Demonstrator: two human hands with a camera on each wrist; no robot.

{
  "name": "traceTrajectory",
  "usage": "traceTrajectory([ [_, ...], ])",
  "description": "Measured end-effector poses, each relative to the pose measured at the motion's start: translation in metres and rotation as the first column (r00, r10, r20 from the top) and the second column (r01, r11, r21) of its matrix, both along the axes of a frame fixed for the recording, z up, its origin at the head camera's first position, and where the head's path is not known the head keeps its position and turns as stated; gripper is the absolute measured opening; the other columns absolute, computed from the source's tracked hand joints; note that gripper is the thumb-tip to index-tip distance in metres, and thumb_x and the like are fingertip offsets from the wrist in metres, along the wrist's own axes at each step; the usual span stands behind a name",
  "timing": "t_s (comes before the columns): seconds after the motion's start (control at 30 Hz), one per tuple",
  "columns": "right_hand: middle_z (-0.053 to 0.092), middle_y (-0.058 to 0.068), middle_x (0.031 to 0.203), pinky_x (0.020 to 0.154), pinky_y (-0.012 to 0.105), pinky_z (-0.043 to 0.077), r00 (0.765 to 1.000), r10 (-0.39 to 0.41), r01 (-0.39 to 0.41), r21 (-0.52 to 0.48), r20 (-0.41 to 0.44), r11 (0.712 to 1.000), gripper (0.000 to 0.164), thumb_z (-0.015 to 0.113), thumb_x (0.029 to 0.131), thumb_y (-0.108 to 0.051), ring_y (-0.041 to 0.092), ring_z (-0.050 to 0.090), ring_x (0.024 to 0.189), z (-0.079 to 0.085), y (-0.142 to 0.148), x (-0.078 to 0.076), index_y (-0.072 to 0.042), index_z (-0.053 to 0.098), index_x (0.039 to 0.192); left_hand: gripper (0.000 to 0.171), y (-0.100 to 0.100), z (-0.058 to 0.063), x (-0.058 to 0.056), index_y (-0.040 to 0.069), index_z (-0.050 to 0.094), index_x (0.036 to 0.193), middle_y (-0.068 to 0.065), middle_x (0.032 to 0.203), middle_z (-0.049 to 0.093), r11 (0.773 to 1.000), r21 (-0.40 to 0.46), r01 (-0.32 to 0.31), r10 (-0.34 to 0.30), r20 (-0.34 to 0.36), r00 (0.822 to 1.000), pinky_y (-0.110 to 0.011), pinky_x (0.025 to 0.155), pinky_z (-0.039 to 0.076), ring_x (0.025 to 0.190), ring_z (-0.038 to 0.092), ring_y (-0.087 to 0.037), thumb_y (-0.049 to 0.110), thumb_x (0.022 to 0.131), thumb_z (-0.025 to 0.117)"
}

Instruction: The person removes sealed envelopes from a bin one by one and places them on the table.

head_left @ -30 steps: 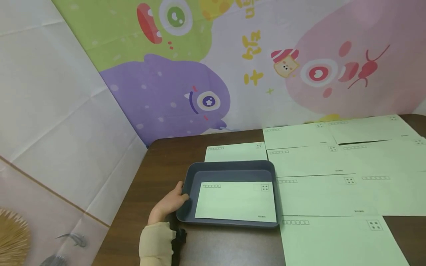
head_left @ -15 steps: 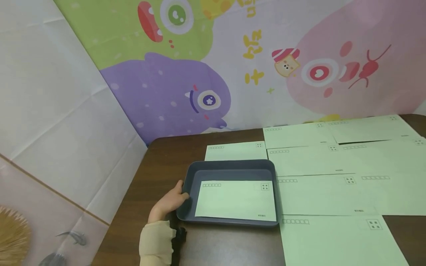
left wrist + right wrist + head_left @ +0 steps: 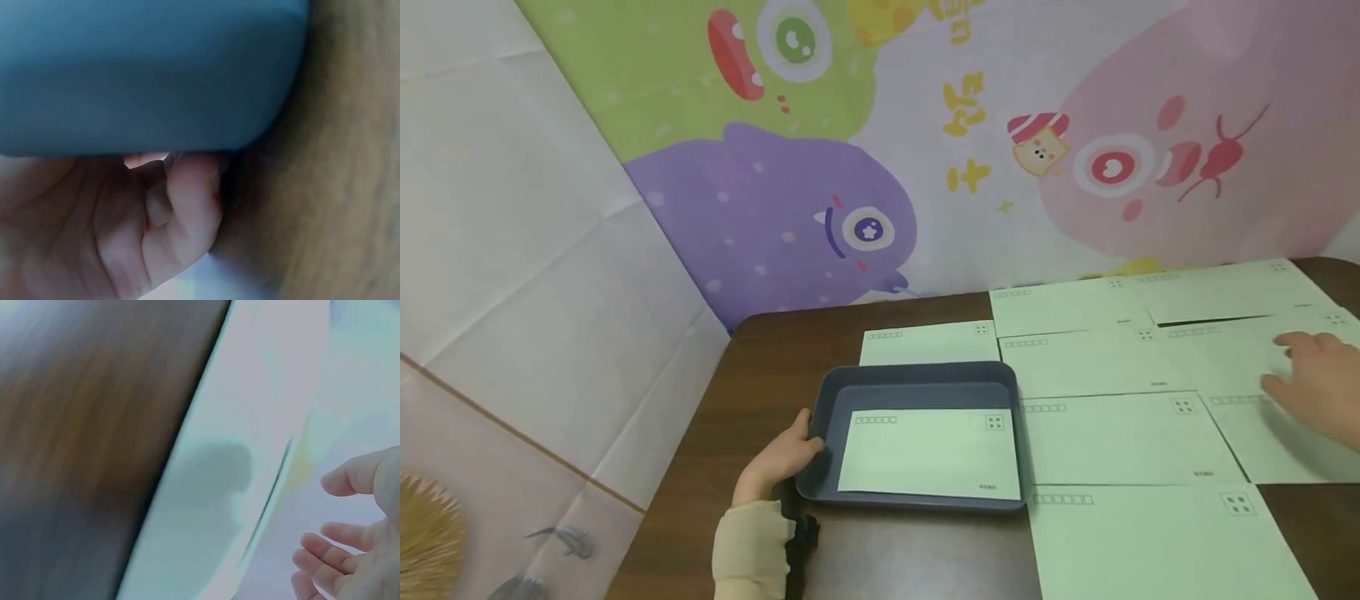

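At the left end of a dark grey-blue tray [image 3: 917, 395], my left hand [image 3: 778, 461] grips the rim, thumb over the edge. The left wrist view shows curled fingers [image 3: 194, 206] against the tray's underside. Inside the tray lies one pale green envelope [image 3: 928, 454] with printed postcode boxes and a stamp mark. My right hand [image 3: 1318, 385] hovers over the envelopes at the far right, and its shadow falls on one envelope [image 3: 1300, 454]. In the right wrist view the right hand [image 3: 375, 550] has its fingers spread loosely, holding nothing.
Several more pale envelopes lie in rows right of the tray, including a near one [image 3: 1165, 542] and a back one [image 3: 1060, 308]. Another envelope [image 3: 928, 342] is partly behind the tray. A cartoon-printed cloth [image 3: 790, 217] hangs behind the brown table [image 3: 737, 375].
My right hand has come into the head view from the right, over the envelopes. The left hand, the tray and the envelope inside it stay in place.
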State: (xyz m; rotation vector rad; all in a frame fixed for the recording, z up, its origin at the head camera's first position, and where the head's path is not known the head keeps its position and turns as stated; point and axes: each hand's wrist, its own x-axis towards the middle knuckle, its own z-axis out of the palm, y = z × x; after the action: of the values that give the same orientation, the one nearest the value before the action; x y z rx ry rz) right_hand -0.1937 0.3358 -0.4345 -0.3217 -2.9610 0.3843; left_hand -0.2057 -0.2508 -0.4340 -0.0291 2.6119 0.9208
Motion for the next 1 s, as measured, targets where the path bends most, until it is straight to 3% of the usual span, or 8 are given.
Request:
traceTrajectory([
  [0.07,0.031,0.04,0.112,0.068,0.055,0.04,0.99,0.14,-0.141,-0.034,-0.024,0.989,0.053,0.055,0.082,-0.011,0.051,0.043,0.092,0.012,-0.029,0.005,0.018,0.035,0.121,0.068,0.001,0.0,0.0,-0.007,0.006,0.143,-0.024,0.149,0.009,1.0,0.008,0.002,-0.002,0.002,1.0,-0.052,0.108,0.018,0.136,0.015,-0.038,0.018,0.089,0.04],
  [0.17,0.029,0.038,0.116,0.056,0.044,0.043,0.949,0.308,-0.314,-0.103,-0.063,0.944,0.05,0.056,0.084,-0.013,0.046,0.05,0.087,0.024,-0.065,0.011,0.015,0.039,0.122,0.068,0.001,-0.001,-0.001,-0.006,0.006,0.143,-0.024,0.149,0.011,1.0,0.018,0.007,-0.007,0.002,1.0,-0.052,0.107,0.019,0.136,0.016,-0.037,0.018,0.09,0.04],
  [0.23,0.031,0.034,0.119,0.055,0.04,0.045,0.92,0.381,-0.391,-0.132,-0.093,0.911,0.048,0.056,0.085,-0.013,0.042,0.053,0.089,0.029,-0.086,0.015,0.011,0.04,0.124,0.068,0.002,0.0,-0.002,-0.006,0.007,0.143,-0.024,0.149,0.013,1.0,0.019,0.008,-0.008,-0.004,1.0,-0.052,0.107,0.02,0.136,0.018,-0.037,0.018,0.089,0.04],
  [0.37,0.042,0.022,0.12,0.067,0.044,0.046,0.849,0.496,-0.519,-0.113,-0.179,0.847,0.043,0.059,0.085,-0.014,0.034,0.056,0.094,0.036,-0.124,0.021,0.003,0.047,0.122,0.065,0.001,0.001,-0.002,-0.006,0.013,0.142,-0.025,0.147,0.019,1.0,0.022,0.008,-0.008,-0.016,1.0,-0.052,0.105,0.024,0.134,0.023,-0.037,0.017,0.088,0.041],
  [0.5,0.049,0.017,0.122,0.079,0.051,0.043,0.797,0.563,-0.592,-0.097,-0.22,0.8,0.043,0.061,0.085,-0.02,0.033,0.055,0.101,0.037,-0.161,0.025,-0.001,0.051,0.122,0.066,0.001,0.001,-0.001,-0.007,0.012,0.142,-0.025,0.148,0.017,1.0,0.019,0.004,-0.003,-0.012,1.0,-0.052,0.106,0.022,0.135,0.022,-0.037,0.017,0.088,0.04],
  [0.7,0.051,0.014,0.126,0.09,0.053,0.038,0.744,0.637,-0.662,-0.094,-0.202,0.744,0.052,0.063,0.083,-0.031,0.033,0.05,0.112,0.031,-0.203,0.025,-0.002,0.051,0.125,0.069,0.0,-0.001,0.0,-0.007,0.007,0.143,-0.024,0.149,0.011,1.0,0.031,-0.002,0.002,-0.001,1.0,-0.052,0.108,0.018,0.136,0.016,-0.036,0.017,0.089,0.04],
  [1.0,0.047,0.014,0.133,0.106,0.05,0.024,0.673,0.734,-0.739,-0.058,-0.093,0.671,0.068,0.063,0.08,-0.041,0.032,0.043,0.124,0.016,-0.233,0.022,0.0,0.046,0.131,0.065,0.0,0.0,0.0,-0.007,0.013,0.142,-0.026,0.147,0.018,1.0,0.026,0.002,-0.002,-0.015,1.0,-0.052,0.106,0.022,0.134,0.022,-0.037,0.016,0.088,0.041],
])
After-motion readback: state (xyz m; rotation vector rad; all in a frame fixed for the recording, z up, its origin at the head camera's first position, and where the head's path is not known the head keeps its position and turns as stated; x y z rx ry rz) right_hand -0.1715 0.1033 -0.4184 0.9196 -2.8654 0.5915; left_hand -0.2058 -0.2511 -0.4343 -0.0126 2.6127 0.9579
